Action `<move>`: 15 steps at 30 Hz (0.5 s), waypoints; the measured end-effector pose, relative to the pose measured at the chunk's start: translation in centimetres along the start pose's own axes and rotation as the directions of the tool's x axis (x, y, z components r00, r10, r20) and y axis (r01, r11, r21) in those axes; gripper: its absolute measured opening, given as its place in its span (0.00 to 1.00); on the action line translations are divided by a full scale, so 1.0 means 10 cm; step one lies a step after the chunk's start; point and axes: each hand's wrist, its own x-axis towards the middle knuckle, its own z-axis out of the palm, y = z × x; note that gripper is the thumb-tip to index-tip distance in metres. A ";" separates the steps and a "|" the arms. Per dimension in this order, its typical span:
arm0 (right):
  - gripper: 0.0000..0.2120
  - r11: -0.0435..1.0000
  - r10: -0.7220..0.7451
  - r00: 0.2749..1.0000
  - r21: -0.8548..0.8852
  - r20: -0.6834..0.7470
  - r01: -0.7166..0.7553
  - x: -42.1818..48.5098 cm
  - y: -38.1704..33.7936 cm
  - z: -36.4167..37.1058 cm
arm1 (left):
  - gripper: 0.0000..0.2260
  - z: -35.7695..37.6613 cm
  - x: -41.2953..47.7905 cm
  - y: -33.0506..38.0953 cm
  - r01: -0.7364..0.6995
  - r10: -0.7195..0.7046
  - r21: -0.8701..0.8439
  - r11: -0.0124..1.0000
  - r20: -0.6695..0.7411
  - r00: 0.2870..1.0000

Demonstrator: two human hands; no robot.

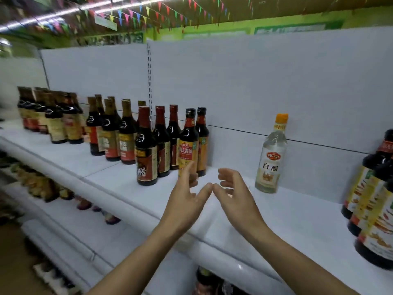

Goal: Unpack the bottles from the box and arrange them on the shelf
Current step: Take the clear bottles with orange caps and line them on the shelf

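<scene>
Since only the head view is given, everything is read from it. Both hands are held empty above the front edge of the shelf (276,220). The left hand (187,199) and the right hand (236,194) are turned toward each other, with fingers (188,173) loosely apart and clamped on nothing, and the thumb tips almost meet.

The left fingers are seen in front of the base of a soy sauce bottle (188,145); whether it is touched cannot be told. This bottle is judged to be the one being lined up at the end of its row.

Dark bottles (127,137) are ranked in files from the front edge to the back panel, labels turned outward, presumably so that they may be read by shoppers. A clear vinegar bottle (271,158) with an orange cap is stood alone near the back panel, well apart from the row. Further bottles (374,209) are grouped at the right end. The box is not shown.

On the yellow label "酱油" can be read, and on the clear bottle "白醋". On the front dark bottle (146,150) one large character is printed, seemingly "醋". Other print is too blurred to read.
</scene>
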 end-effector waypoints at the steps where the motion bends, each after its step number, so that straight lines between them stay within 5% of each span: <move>1: 0.14 1.000 -0.008 0.999 0.024 0.036 0.008 -0.08 -0.08 0.16 | 0.30 -0.20 -0.12 -0.02 0.010 -0.010 -0.001 1.000 -0.029 1.000; 9: 0.14 0.988 -0.085 0.957 0.150 0.276 0.044 -0.66 -0.55 1.23 | 0.26 -1.49 -1.09 -0.31 0.124 -0.101 0.064 0.990 -0.282 0.954; 15: 0.13 0.976 -0.177 0.837 0.203 0.517 0.082 -1.21 -0.68 1.98 | 0.24 -2.08 -1.96 -0.58 0.279 -0.213 0.082 0.957 -0.456 0.864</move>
